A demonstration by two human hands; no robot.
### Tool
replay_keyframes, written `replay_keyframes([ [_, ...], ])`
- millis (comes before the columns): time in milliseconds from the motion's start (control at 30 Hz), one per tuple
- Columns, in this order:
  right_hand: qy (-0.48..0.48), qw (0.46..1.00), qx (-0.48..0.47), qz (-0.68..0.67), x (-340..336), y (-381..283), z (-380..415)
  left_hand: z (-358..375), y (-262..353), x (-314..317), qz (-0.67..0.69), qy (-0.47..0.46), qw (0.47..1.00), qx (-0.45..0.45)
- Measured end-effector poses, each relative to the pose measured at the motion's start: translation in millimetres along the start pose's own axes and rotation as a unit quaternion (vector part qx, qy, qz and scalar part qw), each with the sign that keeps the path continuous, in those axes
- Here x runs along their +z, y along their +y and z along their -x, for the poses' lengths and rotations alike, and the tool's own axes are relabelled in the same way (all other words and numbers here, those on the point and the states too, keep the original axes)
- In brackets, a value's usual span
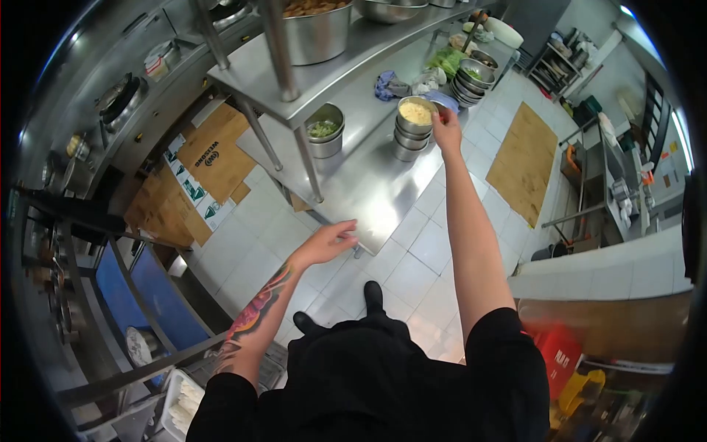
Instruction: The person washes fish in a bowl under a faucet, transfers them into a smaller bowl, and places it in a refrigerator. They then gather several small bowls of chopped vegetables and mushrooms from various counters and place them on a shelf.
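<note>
My right hand (446,131) reaches out to a stack of round steel containers and grips the rim of the top container (417,127). Pale yellow, finely chopped food (415,113) fills that container. Below it, more steel containers (407,153) stand stacked on the steel table (361,193). My left hand (328,243) hovers by the table's near corner, fingers stretched out and holding nothing. Left of the stack, another pair of nested steel containers (328,146) holds chopped green vegetables (322,129).
A raised steel shelf (250,70) on posts bears a large pot (324,40) of brown food. Stacked bowls (471,85), cloths (390,86) and leafy greens (448,60) lie at the table's far end. Flattened cardboard (521,162) covers part of the tiled floor.
</note>
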State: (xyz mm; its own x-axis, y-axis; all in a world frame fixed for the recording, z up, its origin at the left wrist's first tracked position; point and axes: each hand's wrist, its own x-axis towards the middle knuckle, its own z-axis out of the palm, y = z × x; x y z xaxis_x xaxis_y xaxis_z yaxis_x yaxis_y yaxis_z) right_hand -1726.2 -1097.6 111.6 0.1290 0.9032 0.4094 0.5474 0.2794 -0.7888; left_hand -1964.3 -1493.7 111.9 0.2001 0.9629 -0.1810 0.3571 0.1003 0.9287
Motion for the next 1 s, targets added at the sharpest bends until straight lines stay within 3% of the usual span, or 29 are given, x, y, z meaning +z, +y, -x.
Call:
replay_keyframes([
  [67, -0.19, 0.971, 0.023, -0.144, 32.8, 41.9, -41.2, -36.9, 18.3, 21.9, 0.041, -0.013, 0.999, 0.008],
  [100, -0.234, 0.964, 0.078, -0.1, 17.4, 15.7, -34.0, -53.8, 23.6, 30.1, 0.04, -0.009, 0.999, 0.003],
  [200, -0.23, 0.973, 0.005, 0.008, 15.9, 18.3, -33.4, -99.4, 32.1, 39.5, 0.058, 0.033, 0.998, 0.001],
  [233, -0.206, 0.978, -0.029, 0.005, 13.9, 15.7, -26.4, -113.6, 33.8, 39.8, 0.048, 0.092, 0.995, 0.011],
  [267, -0.21, 0.977, -0.031, 0.006, 10.5, 12.6, -19.2, -127.1, 35.1, 39.1, 0.038, 0.152, 0.987, 0.022],
  [400, -0.317, 0.947, -0.01, 0.049, -15.5, -32.4, 12.4, -173.4, 42.6, 16.9, -0.001, 0.219, 0.976, -0.002],
  [467, -0.304, 0.952, -0.029, 0.015, -12.1, -39.9, 36.1, -187.9, 26.2, 12.0, -0.044, 0.281, 0.957, 0.056],
  [533, -0.303, 0.953, -0.011, -0.02, -7.6, -50.4, 58.9, -182.3, 25.0, 7.5, -0.01, 0.271, 0.961, 0.055],
  [600, -0.334, 0.942, 0.0, -0.038, -17.6, -65.1, 80.1, -161.8, 21.5, 11.1, 0.036, 0.319, 0.947, -0.009],
  [733, -0.395, 0.916, 0.027, -0.067, -22.8, -76.3, 125.3, -118.1, 7.6, 32.1, 0.026, 0.388, 0.919, 0.063],
  [767, -0.426, 0.891, 0.092, -0.128, -30.0, -84.7, 131.9, -113.8, 8.9, 35.8, 0.06, 0.397, 0.911, 0.092],
  [800, -0.434, 0.887, 0.088, -0.129, -33.4, -93.1, 136.6, -111.2, 10.0, 37.9, 0.06, 0.405, 0.908, 0.089],
  [867, -0.445, 0.84, 0.208, -0.23, -38.4, -102.9, 141.2, -107.8, 12.8, 42.0, 0.126, 0.416, 0.895, 0.099],
  [1000, -0.466, 0.822, 0.229, -0.235, -46.3, -110.1, 138.5, -107.7, 23.5, 39.6, 0.098, 0.418, 0.895, 0.124],
])
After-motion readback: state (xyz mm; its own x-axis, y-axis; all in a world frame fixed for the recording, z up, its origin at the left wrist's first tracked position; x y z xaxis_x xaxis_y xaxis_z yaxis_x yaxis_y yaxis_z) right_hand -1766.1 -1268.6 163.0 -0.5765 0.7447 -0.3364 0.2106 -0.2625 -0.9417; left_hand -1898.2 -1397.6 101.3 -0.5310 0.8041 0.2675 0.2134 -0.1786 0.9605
